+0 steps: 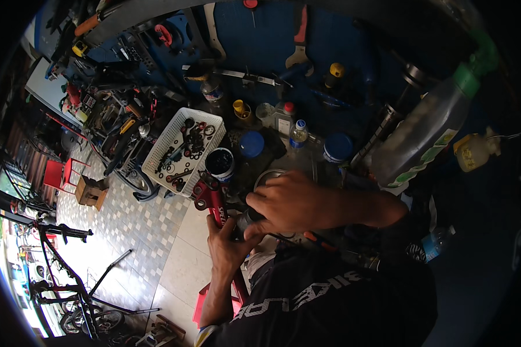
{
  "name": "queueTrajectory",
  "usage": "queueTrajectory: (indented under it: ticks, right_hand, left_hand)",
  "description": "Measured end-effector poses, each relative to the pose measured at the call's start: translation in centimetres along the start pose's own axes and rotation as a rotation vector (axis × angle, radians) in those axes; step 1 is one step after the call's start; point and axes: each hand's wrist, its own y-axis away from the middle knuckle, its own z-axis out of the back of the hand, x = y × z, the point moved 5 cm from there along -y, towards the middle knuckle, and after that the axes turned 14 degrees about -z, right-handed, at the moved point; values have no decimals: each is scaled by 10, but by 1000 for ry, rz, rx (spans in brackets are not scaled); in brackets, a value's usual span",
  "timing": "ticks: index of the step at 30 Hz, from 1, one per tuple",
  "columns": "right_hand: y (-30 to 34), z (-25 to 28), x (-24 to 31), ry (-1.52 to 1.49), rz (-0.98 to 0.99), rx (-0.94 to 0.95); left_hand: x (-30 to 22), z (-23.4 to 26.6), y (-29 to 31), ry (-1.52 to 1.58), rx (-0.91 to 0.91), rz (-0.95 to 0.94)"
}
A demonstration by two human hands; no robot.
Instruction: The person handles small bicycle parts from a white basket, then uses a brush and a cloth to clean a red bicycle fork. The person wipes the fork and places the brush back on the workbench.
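Observation:
A red bicycle frame part (214, 203), with round eyelets at its upper end, stands in front of me. My left hand (228, 246) is closed around it, thumb reaching toward my right hand. From the right, my right hand (295, 199) comes across with curled fingers, closed at a dark, rounded part (246, 221) between the two hands. What kind of part this is, I cannot make out; fingers and shadow cover much of it. Beyond the red part sits an open tub of dark grease (220, 163). A round metal rim (269, 176) shows just behind my right hand.
A white perforated basket (155, 155) of small rings and bearings stands at the back left. Blue lids (252, 144), a small bottle (298, 134) and a large green-topped bottle (425, 136) crowd the bench. Tools hang on the blue wall (341, 34). A black bicycle frame (63, 263) stands far left.

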Motion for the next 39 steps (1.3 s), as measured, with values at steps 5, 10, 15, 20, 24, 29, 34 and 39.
queueTrajectory:
  ticks: [5, 10, 15, 20, 24, 29, 34, 39]
  right_hand:
    - [8, 10, 2, -182, 237, -186]
    - [15, 30, -24, -599, 244, -242]
    - [20, -37, -112, -1252, -153, -284]
    - [18, -46, -79, -816, 64, -495]
    - [29, -32, -86, -817, 58, -499]
    - [45, -19, -106, -785, -9, -482]
    - [56, -13, -128, -542, -237, -503]
    - [53, -30, -142, -320, -395, -460]
  left_hand:
    - [4, -5, -3, -19, 22, -8]
    - [9, 1, -2, 22, 21, 19]
    - [16, 2, -6, 167, 11, -8]
    - [12, -3, -17, 294, 62, -31]
    - [0, -5, -29, 314, 60, -51]
    - [14, 5, -27, 430, 20, -23]
    - [27, 22, -13, 555, -38, 88]
    - [49, 34, 6, 541, -11, 0]
